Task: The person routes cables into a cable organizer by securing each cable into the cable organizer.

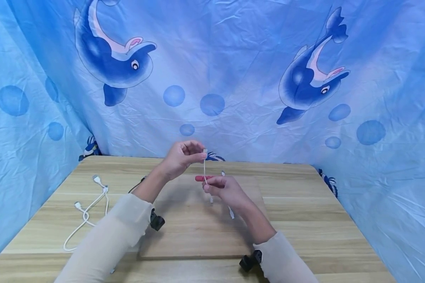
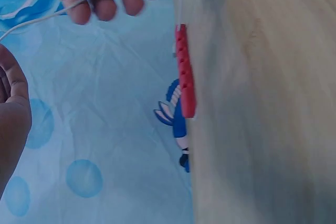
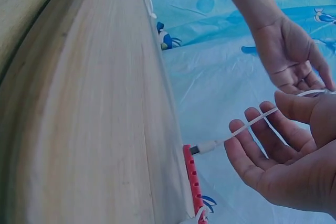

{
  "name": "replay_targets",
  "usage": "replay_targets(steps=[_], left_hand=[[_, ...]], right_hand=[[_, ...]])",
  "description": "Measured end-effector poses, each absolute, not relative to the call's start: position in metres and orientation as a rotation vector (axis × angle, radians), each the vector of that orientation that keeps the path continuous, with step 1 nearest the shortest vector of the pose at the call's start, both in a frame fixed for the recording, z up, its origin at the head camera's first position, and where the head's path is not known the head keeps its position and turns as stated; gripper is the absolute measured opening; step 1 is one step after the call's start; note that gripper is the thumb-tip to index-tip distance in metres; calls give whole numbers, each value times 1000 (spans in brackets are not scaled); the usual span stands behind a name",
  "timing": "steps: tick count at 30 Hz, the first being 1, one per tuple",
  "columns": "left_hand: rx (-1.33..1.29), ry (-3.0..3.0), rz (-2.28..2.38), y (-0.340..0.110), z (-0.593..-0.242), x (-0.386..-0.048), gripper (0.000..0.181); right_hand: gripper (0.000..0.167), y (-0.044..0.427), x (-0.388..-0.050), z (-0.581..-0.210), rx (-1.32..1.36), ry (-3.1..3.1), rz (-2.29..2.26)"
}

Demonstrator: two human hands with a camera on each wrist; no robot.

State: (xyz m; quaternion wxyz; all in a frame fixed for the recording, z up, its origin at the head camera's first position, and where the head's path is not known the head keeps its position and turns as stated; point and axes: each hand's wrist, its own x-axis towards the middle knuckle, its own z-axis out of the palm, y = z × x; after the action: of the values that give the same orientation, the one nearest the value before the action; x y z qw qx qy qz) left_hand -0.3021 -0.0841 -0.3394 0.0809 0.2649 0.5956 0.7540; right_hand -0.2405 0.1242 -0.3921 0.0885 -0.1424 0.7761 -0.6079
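Observation:
Above the far part of a wooden board, a short white USB cable is held up between both hands. My left hand pinches its upper end, just below the plug. Lower down, my right hand pinches the same cord between thumb and fingers. From that hand the other plug sticks out past the spread fingers. A red strip with a row of notches lies at the board's far side, behind the right hand. Part of it is hidden in the head view.
On the table's left lies a longer white cable, loosely looped. Another white plug shows beneath the right forearm. A dark cord runs by the left forearm. Behind the table hangs a blue dolphin-print curtain.

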Motion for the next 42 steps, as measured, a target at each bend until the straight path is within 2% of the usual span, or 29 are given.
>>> replay_targets(steps=[3, 15, 22, 29, 42], left_hand=[[758, 1776, 2262, -81, -346, -304, 22], [690, 1824, 2263, -73, -361, -314, 16], [621, 1945, 2186, -69, -369, -324, 42], [579, 2044, 2092, -64, -379, -335, 31], [563, 2277, 1862, -40, -389, -352, 28]], right_hand=[[20, 126, -240, -391, -388, 2272, -1852], [24, 129, -247, -398, -403, 2204, -1867], [22, 134, -250, -400, -364, 2212, -1816], [20, 142, -254, -405, -225, 2229, -1788], [12, 155, -263, -407, -166, 2196, -1774]])
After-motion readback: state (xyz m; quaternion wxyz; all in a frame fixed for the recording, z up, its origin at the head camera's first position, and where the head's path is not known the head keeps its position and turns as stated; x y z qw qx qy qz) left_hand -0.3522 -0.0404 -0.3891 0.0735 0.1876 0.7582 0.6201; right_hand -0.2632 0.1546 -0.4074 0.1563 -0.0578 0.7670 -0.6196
